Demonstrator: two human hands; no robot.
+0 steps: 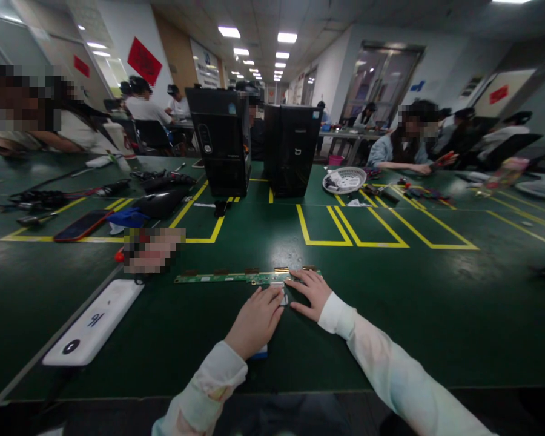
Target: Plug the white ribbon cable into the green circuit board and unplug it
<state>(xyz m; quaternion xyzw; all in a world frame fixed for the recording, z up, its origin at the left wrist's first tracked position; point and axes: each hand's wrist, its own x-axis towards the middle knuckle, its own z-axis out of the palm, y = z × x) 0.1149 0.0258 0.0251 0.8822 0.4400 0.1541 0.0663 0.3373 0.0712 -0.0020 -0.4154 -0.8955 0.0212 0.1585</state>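
Long, narrow green circuit board [218, 278], lying flat, its right part partly covered.
Dark, brownish tabs line the board's far edge; a small white piece [277, 284] meets its near edge, right of centre. Nearer than the board, a blue piece [260, 352] shows, mostly hidden.

sleeves [390, 360]: long, whitish | tint: pale green, peach patches | cuffs [337, 314]: white

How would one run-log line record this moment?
left hand: at pale strip | right hand: at circuit board | board: on green table
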